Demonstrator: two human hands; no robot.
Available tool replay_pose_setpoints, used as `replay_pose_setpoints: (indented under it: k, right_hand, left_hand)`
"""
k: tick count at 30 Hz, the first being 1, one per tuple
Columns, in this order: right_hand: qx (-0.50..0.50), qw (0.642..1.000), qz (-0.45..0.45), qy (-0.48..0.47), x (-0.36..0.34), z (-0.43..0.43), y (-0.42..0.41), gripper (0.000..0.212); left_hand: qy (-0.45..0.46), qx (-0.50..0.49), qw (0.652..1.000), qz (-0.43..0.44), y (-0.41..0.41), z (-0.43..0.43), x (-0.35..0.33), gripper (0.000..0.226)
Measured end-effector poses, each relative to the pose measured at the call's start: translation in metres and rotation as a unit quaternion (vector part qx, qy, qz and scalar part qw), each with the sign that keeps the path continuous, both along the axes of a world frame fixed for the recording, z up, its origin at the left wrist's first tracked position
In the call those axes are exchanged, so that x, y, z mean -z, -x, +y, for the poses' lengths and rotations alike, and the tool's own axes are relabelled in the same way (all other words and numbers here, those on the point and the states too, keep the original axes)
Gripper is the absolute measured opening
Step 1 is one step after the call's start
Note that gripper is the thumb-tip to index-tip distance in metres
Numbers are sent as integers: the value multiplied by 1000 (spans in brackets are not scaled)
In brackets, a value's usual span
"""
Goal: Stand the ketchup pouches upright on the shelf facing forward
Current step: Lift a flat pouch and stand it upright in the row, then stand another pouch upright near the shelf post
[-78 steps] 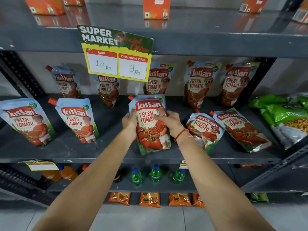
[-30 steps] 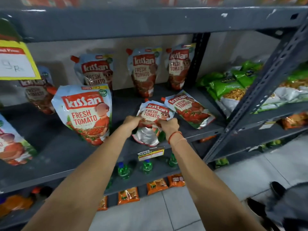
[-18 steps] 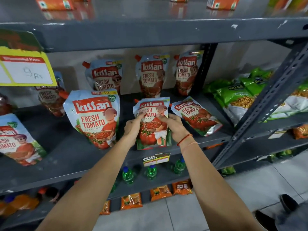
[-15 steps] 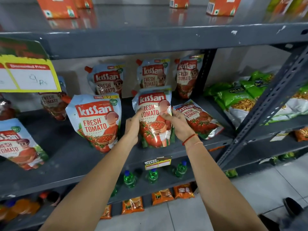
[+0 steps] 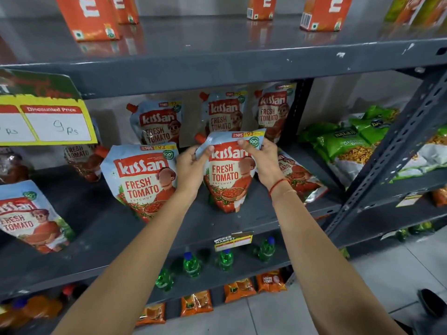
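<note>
Head view: both hands grip one ketchup pouch [image 5: 228, 175] by its top corners, left hand [image 5: 191, 165] on the spout side, right hand [image 5: 262, 158] on the far corner. Pouch is upright, label forward, base touching the shelf [image 5: 217, 223] near the front edge, towards its right end. Pinching the top likely keeps the label square and lets the soft gusset settle flat before release; it looks about seated but hands aren't off yet

Just left, another front-row pouch [image 5: 142, 180] stands by itself, leaning slightly. Directly right, partly behind the right wrist, a flat pouch [image 5: 300, 180] lies on its back, not yet stood; probably next. It sits close enough that the held one could lean onto it

Back row [image 5: 225, 114] of pouches stands against the rear wall, facing forward. Far left, one more front pouch [image 5: 29, 216] tilts

Price sign [image 5: 46, 117] hangs from the shelf above, covering part of the back left. Green snack bags [image 5: 350, 141] fill the next bay past the upright post [image 5: 391, 146], no conflict. Orange cartons [image 5: 89, 18] on the shelf above, green bottles [image 5: 226, 258] below
</note>
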State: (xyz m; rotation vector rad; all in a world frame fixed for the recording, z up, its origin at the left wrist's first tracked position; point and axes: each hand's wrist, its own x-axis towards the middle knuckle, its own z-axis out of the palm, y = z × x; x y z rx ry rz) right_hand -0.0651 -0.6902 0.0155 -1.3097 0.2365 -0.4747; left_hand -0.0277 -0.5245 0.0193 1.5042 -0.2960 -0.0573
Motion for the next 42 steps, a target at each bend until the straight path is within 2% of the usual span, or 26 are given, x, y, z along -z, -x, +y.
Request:
replay_pose_setpoints:
  k: [3, 6, 9, 11, 13, 14, 16, 18, 20, 21, 23, 25, 27, 29, 32, 35, 36, 39, 42]
  right_hand:
    - [-1, 1000, -2, -4, 1, 0, 1, 24]
    - [1, 999, -25, -33, 7, -10, 5, 14]
    - [88, 996, 4, -27, 20, -32, 17, 27]
    - [144, 988, 43, 35, 30, -50, 26, 29]
    - [146, 974, 89, 145, 39, -72, 31, 28]
    - [125, 960, 124, 219, 40, -84, 32, 28]
    - [73, 897, 223, 376, 43, -113, 30, 37]
    - [26, 827, 326, 458, 49, -136, 27, 51]
    - [-7, 790, 394, 469, 55, -148, 26, 60]
    - [-12, 790, 408, 457, 58, -150, 25, 62]
    - [-6, 801, 411, 436, 62, -157, 24, 64]
    - [-1, 816, 401, 417, 64, -166, 25, 64]
    - [-5, 849, 387, 359, 68, -172, 30, 60]
    - [-24, 895, 366, 255, 76, -176, 38, 51]
    - [-37, 937, 311, 156, 86, -175, 50, 40]
    - [-22, 967, 245, 71, 93, -172, 60, 16]
    - [-13, 972, 228, 45, 94, -172, 64, 18]
    - [16, 986, 167, -14, 88, -173, 70, 42]
    - [52, 992, 119, -6, 59, -174, 68, 42]
  left_hand:
    - [-35, -57, 998, -7, 16, -5, 4, 33]
    - [-24, -139, 989, 37, 47, -8, 20, 54]
    - [-25, -192, 981, -1, 94, -17, 46, 49]
    - [-53, -136, 988, -43, 116, -25, 61, 39]
    - [-90, -25, 994, -65, 122, -40, 69, 30]
    - [-122, 35, 989, -74, 120, -47, 70, 27]
    - [-194, 145, 968, -60, 110, -71, 70, 31]
    - [-235, 195, 952, 25, 94, -96, 70, 42]
    - [-201, 165, 952, 161, 76, -120, 71, 52]
    - [-162, 122, 951, 234, 67, -133, 71, 55]
    - [-65, 48, 926, 368, 47, -160, 67, 56]
    - [34, 49, 889, 453, 32, -185, 61, 53]
    - [52, 51, 873, 483, 25, -198, 60, 55]
    - [14, 55, 868, 493, 25, -202, 65, 58]
    - [-4, 46, 873, 485, 28, -200, 64, 62]
    - [-18, 21, 907, 420, 34, -198, 60, 54]
    - [-9, 18, 920, 392, 37, -199, 59, 45]
    - [27, 37, 951, 305, 46, -200, 50, 22]
    - [39, 56, 972, 226, 49, -203, 33, 16]
